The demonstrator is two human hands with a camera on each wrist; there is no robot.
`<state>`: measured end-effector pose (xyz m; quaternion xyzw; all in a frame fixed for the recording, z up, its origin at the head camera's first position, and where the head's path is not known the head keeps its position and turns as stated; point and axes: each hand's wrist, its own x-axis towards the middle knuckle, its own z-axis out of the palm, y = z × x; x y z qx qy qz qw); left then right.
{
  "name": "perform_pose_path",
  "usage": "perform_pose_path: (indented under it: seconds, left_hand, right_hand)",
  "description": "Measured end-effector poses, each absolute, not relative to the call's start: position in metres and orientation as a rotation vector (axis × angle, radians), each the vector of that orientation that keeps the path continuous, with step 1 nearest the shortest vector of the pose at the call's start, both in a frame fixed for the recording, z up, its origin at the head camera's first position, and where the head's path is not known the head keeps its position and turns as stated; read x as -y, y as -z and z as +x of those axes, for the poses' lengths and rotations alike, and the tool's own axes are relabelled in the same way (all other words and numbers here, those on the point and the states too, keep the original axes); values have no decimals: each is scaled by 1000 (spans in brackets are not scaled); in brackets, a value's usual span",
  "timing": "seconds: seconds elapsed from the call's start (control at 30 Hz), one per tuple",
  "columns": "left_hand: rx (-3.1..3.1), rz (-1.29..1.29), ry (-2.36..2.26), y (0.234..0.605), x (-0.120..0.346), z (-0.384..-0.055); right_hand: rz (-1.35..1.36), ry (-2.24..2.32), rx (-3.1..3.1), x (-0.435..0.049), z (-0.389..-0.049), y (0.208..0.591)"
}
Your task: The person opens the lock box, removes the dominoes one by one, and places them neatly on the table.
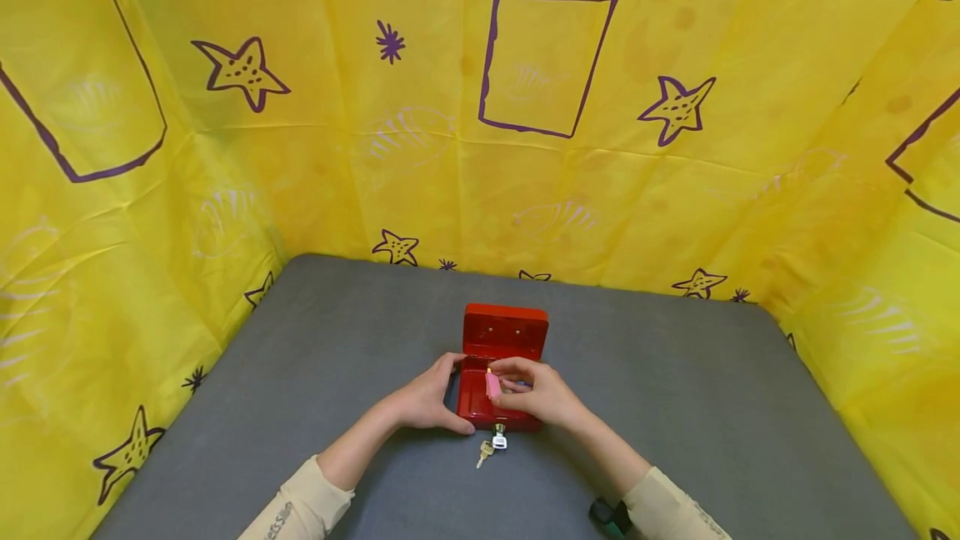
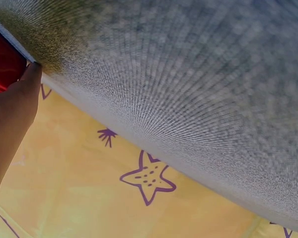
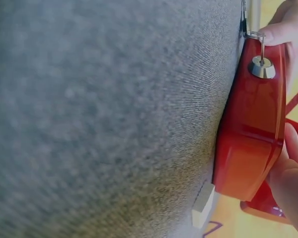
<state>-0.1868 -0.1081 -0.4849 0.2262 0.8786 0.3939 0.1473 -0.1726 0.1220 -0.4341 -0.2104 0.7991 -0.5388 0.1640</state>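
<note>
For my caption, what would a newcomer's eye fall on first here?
Probably the yellow fabric with purple-outlined starfish, behind and beside the grey table. Next, on the table, the open red cash box: the left hand grips its side, the right hand holds a small pink item. A key stands in its front lock.

downward head and low wrist views share box (image 1: 474,386)

red box (image 2: 4,59) cut off in left wrist view; pink item (image 1: 492,386) too small to identify.
</note>
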Motion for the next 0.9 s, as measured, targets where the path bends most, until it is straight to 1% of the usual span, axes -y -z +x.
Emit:
perform_pose_path:
  seconds: [0.1,0.33,0.5,0.9]
  left_hand:
    - [-2522,659,-1137,485,108,-187]
    - [-2507,621,-1139,484,108,-187]
    - [-2509,606,-1137,484,108,-187]
    - [-2504,601,-1140,483,108,-188]
  right_hand:
    - [-558,1549,-2271,-125,-174,440]
    - [-489,1611,-2248,-133,-184,471]
    - [-487,1646,-2222,-136,-184,474]
    - [-380,1750,-2091,-143,-182,471]
